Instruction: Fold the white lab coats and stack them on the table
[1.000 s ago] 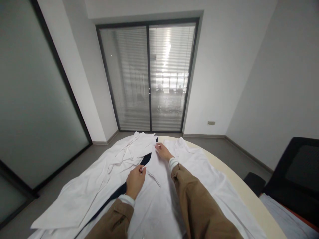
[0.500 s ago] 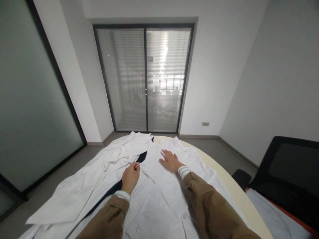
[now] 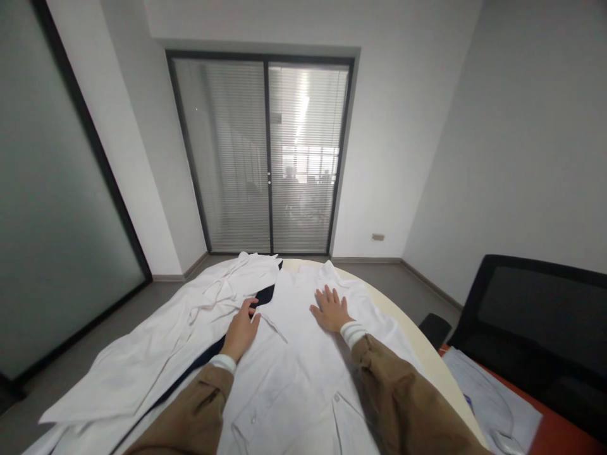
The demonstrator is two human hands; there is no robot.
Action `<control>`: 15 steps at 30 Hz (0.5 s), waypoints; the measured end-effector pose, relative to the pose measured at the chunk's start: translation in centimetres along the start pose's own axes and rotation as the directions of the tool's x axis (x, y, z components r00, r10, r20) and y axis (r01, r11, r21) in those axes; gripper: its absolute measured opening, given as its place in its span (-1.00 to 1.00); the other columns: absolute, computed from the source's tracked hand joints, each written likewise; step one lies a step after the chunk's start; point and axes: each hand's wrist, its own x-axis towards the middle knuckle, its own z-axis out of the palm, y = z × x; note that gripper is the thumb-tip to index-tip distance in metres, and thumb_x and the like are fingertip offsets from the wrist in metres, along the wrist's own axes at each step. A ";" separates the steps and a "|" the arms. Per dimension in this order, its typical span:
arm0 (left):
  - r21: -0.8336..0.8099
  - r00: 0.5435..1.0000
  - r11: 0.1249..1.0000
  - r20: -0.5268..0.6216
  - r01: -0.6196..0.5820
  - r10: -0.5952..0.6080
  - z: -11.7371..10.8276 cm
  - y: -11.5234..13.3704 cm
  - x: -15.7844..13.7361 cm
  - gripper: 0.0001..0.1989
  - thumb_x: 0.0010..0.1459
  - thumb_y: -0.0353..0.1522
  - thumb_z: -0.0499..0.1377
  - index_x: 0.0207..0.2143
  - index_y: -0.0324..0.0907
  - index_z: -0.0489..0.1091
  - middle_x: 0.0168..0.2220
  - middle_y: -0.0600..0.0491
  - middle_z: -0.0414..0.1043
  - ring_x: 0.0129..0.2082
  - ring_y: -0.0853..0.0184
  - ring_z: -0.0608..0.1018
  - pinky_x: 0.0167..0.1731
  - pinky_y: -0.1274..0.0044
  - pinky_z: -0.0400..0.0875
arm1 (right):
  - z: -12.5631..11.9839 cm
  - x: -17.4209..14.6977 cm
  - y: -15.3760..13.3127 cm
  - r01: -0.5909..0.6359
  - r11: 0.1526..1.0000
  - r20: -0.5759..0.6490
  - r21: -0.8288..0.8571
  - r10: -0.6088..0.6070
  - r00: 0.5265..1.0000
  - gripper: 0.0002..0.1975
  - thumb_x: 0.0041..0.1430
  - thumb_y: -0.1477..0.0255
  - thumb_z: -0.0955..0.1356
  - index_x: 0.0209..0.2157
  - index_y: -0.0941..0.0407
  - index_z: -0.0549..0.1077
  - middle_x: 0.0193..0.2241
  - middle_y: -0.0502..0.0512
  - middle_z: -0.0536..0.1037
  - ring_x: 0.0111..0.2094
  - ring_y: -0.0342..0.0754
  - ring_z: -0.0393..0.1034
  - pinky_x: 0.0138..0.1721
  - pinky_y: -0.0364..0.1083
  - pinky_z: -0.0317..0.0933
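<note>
A white garment (image 3: 303, 373) with buttoned flaps lies spread over a round table (image 3: 396, 322). On its upper right part my right hand (image 3: 331, 309) rests flat, fingers spread. My left hand (image 3: 241, 328) is at the garment's left edge, beside a thin white strip (image 3: 275, 325); its thumb and fingers are apart, and I see nothing held. Dark navy cloth (image 3: 264, 294) shows just past its fingertips and runs down along the edge. Another rumpled white garment (image 3: 156, 351) covers the left side of the table.
A black mesh chair (image 3: 535, 322) with a red seat (image 3: 559, 426) stands to the right, with pale folded cloth (image 3: 478, 379) on the seat. Beyond the table is a dark-framed glass partition with blinds (image 3: 237, 158). A frosted glass panel (image 3: 57, 208) rises on the left.
My left thumb and fingers have parted from the garment's edge they were pinching. My right hand has spread its fingers flatter on the cloth. The view has turned slightly right.
</note>
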 end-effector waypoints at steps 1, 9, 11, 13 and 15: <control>-0.016 1.000 1.000 -0.002 -0.014 0.014 0.0 0.0 0.1 -0.63 0.20 -0.39 0.08 0.07 -0.14 0.26 -0.28 0.05 0.50 -0.28 0.28 0.56 -0.23 0.48 0.37 | -0.1 -0.4 -0.4 0.007 1.000 0.000 -0.007 -0.007 1.000 -0.30 0.31 0.01 0.08 0.36 0.07 0.02 0.41 0.21 -0.24 0.39 0.28 -0.47 0.27 0.35 -0.42; -0.049 0.981 0.983 0.076 -0.176 0.179 -0.4 1.4 0.1 -0.72 0.13 -0.39 0.12 -0.08 -0.19 0.42 0.01 -0.05 0.46 0.06 0.22 0.46 0.11 0.41 0.28 | 1.8 -4.3 -3.7 0.303 0.950 0.015 0.071 -0.305 0.952 -0.29 0.28 -0.05 0.09 0.33 0.00 0.09 0.38 0.17 -0.03 0.39 0.23 -0.32 0.30 0.26 -0.36; -0.077 0.970 0.974 0.108 -0.212 0.219 -0.3 2.1 -0.3 -0.65 0.12 -0.39 0.14 -0.01 -0.21 0.40 0.07 -0.07 0.41 0.12 0.21 0.42 0.12 0.42 0.28 | 2.3 -5.1 -3.8 0.323 0.944 -0.040 0.063 -0.321 0.946 -0.30 0.27 -0.04 0.12 0.33 -0.02 0.09 0.39 0.16 -0.04 0.39 0.23 -0.29 0.30 0.25 -0.37; -0.118 0.958 0.967 0.155 -0.224 0.240 -0.3 2.9 -0.9 -0.59 0.13 -0.39 0.14 0.05 -0.23 0.37 0.14 -0.10 0.35 0.12 0.20 0.42 0.06 0.43 0.34 | 2.4 -5.6 -3.7 0.341 0.938 -0.071 0.064 -0.337 0.939 -0.32 0.25 -0.04 0.16 0.31 -0.05 0.13 0.37 0.14 0.01 0.38 0.24 -0.26 0.30 0.26 -0.37; -0.147 0.951 0.969 0.208 -0.200 0.227 -0.3 4.0 -1.4 -0.53 0.11 -0.41 0.15 0.11 -0.22 0.33 0.18 -0.10 0.30 0.03 0.21 0.47 -0.05 0.45 0.40 | 2.3 -5.8 -3.5 0.362 0.929 -0.081 0.077 -0.356 0.931 -0.33 0.23 -0.04 0.20 0.29 -0.07 0.17 0.36 0.13 0.06 0.37 0.26 -0.21 0.29 0.29 -0.36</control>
